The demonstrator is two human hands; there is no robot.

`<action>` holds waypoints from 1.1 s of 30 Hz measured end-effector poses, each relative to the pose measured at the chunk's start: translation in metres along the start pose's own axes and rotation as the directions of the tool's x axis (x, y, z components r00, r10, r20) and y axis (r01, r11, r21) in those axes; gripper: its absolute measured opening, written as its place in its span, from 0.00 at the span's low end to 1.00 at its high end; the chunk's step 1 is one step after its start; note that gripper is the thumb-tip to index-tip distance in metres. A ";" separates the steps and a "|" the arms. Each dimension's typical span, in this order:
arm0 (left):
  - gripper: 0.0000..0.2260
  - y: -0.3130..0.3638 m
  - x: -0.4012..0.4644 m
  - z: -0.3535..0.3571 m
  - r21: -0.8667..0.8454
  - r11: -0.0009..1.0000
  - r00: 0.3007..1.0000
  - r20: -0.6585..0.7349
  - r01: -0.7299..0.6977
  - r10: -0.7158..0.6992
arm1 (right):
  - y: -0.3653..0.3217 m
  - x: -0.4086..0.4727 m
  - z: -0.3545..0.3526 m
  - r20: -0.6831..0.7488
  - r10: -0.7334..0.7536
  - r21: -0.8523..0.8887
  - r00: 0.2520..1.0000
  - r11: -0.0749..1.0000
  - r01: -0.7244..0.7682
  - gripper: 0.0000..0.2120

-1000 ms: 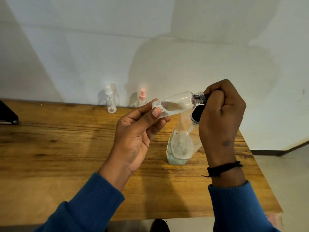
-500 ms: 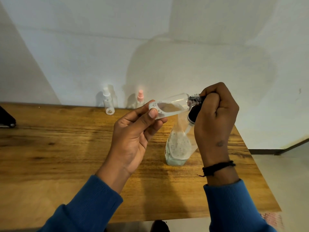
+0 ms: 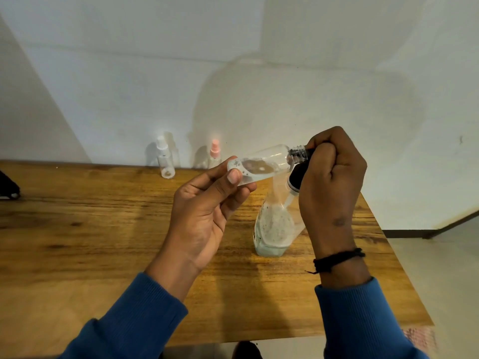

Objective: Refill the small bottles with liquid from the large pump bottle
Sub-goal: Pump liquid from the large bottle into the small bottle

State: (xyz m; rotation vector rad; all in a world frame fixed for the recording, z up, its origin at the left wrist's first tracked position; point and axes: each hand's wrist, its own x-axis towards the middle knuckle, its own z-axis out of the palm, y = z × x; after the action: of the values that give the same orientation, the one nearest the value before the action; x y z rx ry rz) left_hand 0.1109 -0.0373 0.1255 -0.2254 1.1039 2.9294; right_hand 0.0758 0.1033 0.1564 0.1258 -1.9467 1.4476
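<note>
Small clear bottle (image 3: pixel 261 165), held almost level above the wooden worktop (image 3: pixel 77 229), base pinched between thumb and fingers of the left hand (image 3: pixel 207 211), threaded neck pointing right. Right hand (image 3: pixel 331 177) curled tight around the dark pump head of the large pump bottle (image 3: pixel 274 229), nozzle at the neck. Probably light, thin, smooth plastic: easily squeezed, likely slippery if wet; best gripped around the body. Two more small bottles (image 3: pixel 166 161) far back by the wall.

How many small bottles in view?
3. One clear bottle tilted in the left hand, neck at the right hand; white-capped bottle and pink-capped bottle standing by the wall. None seem hidden.
</note>
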 end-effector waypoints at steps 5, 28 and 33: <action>0.11 0.000 0.000 0.000 -0.002 1.000 1.000 0.001 0.002 -0.002 | -0.002 0.001 -0.001 -0.011 -0.024 -0.025 1.000 0.999 0.024 0.12; 0.11 0.000 0.001 0.000 0.000 1.000 1.000 -0.002 0.003 -0.003 | -0.005 -0.001 -0.001 -0.002 -0.007 0.017 1.000 1.000 0.007 0.14; 0.10 -0.001 0.001 -0.002 0.002 1.000 1.000 -0.023 0.008 -0.008 | -0.003 0.000 -0.001 0.017 0.002 0.019 1.000 1.000 -0.003 0.14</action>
State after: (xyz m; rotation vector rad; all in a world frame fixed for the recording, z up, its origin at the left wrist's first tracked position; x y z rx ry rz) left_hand 0.1101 -0.0378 0.1235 -0.2630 1.1064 2.9252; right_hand 0.0774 0.1027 0.1592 0.1447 -1.9480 1.4712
